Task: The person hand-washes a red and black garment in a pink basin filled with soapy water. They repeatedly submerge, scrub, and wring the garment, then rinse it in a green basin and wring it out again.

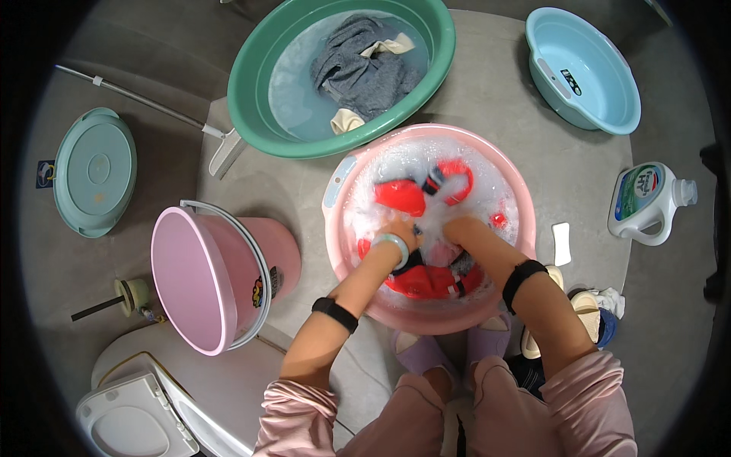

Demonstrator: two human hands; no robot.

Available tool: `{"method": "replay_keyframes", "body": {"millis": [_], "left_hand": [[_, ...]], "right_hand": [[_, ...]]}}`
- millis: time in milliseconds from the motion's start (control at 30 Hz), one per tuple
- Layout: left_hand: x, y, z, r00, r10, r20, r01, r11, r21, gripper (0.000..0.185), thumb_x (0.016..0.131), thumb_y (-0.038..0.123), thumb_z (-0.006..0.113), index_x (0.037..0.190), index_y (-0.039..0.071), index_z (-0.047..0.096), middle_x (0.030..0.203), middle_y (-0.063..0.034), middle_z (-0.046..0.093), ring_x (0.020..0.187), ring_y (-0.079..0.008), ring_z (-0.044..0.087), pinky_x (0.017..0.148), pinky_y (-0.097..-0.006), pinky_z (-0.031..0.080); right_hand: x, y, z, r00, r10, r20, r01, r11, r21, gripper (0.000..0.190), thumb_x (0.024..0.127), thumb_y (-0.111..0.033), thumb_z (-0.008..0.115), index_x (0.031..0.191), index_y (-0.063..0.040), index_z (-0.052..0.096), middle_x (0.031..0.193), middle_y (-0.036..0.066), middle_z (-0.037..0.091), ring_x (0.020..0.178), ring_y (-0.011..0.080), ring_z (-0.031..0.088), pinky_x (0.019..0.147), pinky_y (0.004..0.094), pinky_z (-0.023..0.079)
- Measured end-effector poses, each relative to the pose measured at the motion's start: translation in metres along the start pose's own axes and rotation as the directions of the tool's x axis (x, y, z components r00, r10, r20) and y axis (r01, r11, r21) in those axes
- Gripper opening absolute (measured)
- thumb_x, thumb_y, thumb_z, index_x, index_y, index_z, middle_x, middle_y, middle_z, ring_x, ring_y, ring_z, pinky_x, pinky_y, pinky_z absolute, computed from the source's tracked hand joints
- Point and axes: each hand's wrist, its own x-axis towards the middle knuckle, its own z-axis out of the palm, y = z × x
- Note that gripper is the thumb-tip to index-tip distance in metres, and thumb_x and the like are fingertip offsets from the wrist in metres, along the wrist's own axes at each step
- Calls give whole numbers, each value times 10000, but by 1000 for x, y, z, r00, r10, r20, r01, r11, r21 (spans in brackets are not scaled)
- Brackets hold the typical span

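Before me stands a pink plastic basin [526, 205] filled with suds [377, 165] and a soaked red and black garment [420, 281]. Another red part of the cloth [400, 196] rises from the foam beyond my hands. My left hand [401, 229], wearing a pale bangle [400, 247], reaches into the suds against the garment; its fingertips are hidden. My right hand [457, 229] dips in beside it, mostly covered by foam and blurred. What either hand grips under the suds cannot be seen.
A green tub [243, 108] holds a grey garment [371, 74] in cloudy water, touching the basin's far side. A pink bucket [185, 274] stands left. A blue basin [605, 74], detergent bottle [642, 200], white brush-like piece [562, 244] and slippers [585, 308] lie right.
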Motion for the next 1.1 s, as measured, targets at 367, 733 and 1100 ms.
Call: {"method": "replay_keyframes", "body": {"millis": [367, 733, 1100], "left_hand": [[-1, -77, -3, 871, 105, -480, -212, 962, -174, 495, 745, 21, 578, 1240, 24, 564, 1110, -253, 623, 1088, -421, 569, 971, -438, 451], [-133, 5, -23, 756, -27, -654, -473, 668, -574, 396, 827, 63, 633, 1215, 23, 563, 1191, -222, 603, 1152, -388, 548, 994, -388, 429], [-168, -12, -13, 807, -139, -574, -548, -539, -639, 412, 1043, 233, 397, 1345, -40, 460, 1323, -135, 562, 1205, -247, 553, 1059, -389, 410]], "right_hand": [[-67, 7, -87, 992, 114, -48, -12, 472, 881, 378, 995, -350, 495, 911, -15, 649, 718, 102, 629, 699, 217, 600, 671, 349, 466], [-189, -40, -252, 949, 265, -172, 68, 359, 931, 341, 1025, -300, 489, 959, 8, 620, 896, 32, 620, 838, 115, 563, 785, 285, 465], [-58, 19, -134, 767, 474, -432, 324, 296, 899, 287, 975, -248, 574, 1062, 23, 615, 875, 32, 662, 827, 95, 596, 783, 255, 481]]}}
